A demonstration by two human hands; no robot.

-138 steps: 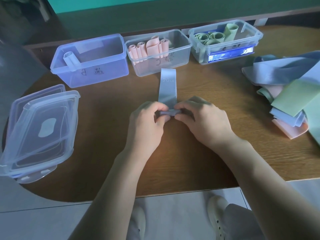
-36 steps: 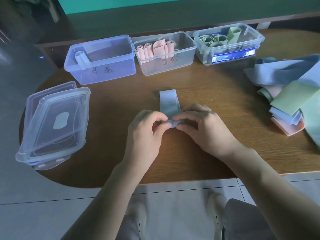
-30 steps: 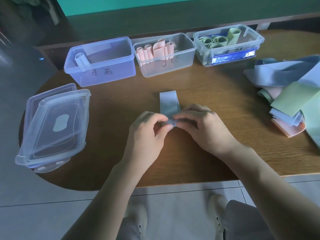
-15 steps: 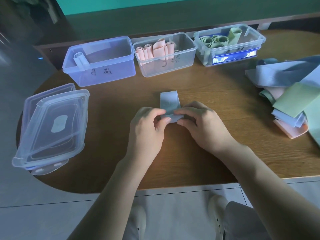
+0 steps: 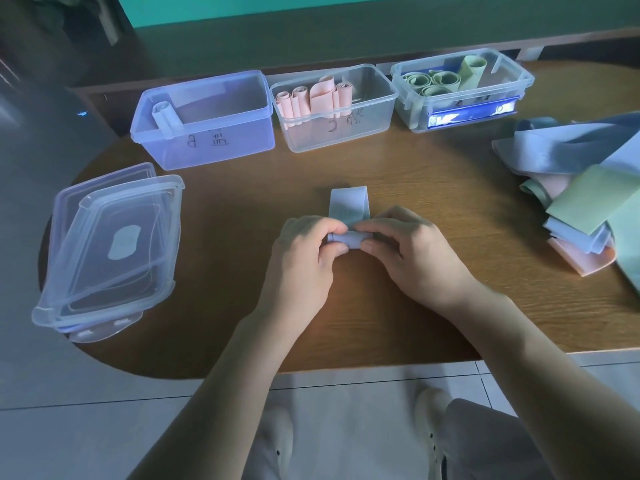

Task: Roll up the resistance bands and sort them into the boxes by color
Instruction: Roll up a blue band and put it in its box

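At the middle of the wooden table (image 5: 398, 306), the left hand (image 5: 304, 258) and right hand (image 5: 412, 258) meet over a blue band (image 5: 348, 209). Both pinch its rolled near end between curled fingers and thumbs, one hand at each end of the roll, knuckles up and forearms reaching in from the near edge. A short flat tail of the band lies on the table just beyond the fingers, pointing away.

Along the far edge stand three open boxes in a row. The blue box (image 5: 207, 147) on the left holds one rolled blue band (image 5: 165, 114) leaning in its left corner. The middle box (image 5: 346, 133) holds several pink rolls (image 5: 311, 100), standing upright. The right box (image 5: 464, 112) holds green rolls (image 5: 433, 84), some lying coiled and one upright at the far side.

On the right side of the table lies a loose pile of bands (image 5: 581, 195) in blue, green and pink, overlapping one another. At the left edge sits a stack of clear lids (image 5: 110, 244), tilted and hanging partly over the rim of the table.
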